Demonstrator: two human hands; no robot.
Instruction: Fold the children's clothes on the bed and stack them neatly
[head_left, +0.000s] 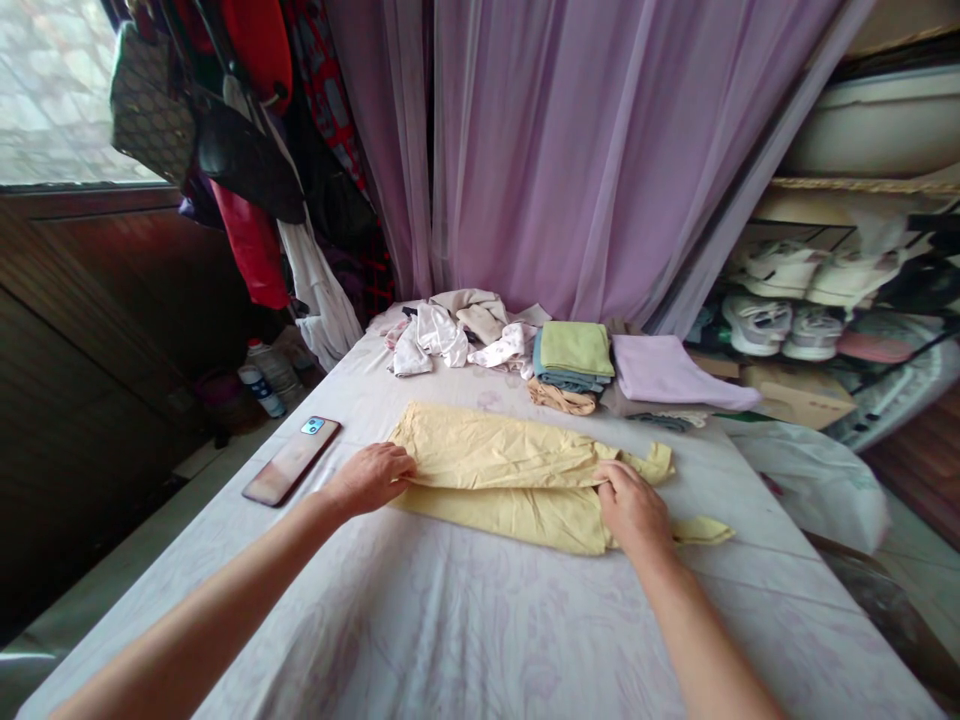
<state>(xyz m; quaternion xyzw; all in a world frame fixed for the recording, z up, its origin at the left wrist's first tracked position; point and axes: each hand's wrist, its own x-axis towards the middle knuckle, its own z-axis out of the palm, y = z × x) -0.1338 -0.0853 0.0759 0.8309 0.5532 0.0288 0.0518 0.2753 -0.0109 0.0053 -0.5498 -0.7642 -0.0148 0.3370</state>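
A pale yellow garment (510,470) lies partly folded across the middle of the bed (420,620), which has a white sheet with a faint pattern. My left hand (370,476) is closed on the garment's left edge, fingers curled around the fold. My right hand (632,508) pinches the upper layer of the garment near its right end. A strip of the yellow cloth sticks out past my right hand.
A phone (291,460) lies on the bed to the left. At the far end sit a folded green and blue stack (574,355), a folded lilac cloth (671,372) and loose white clothes (450,335). Purple curtains hang behind; shoe shelves stand right, hanging bags left.
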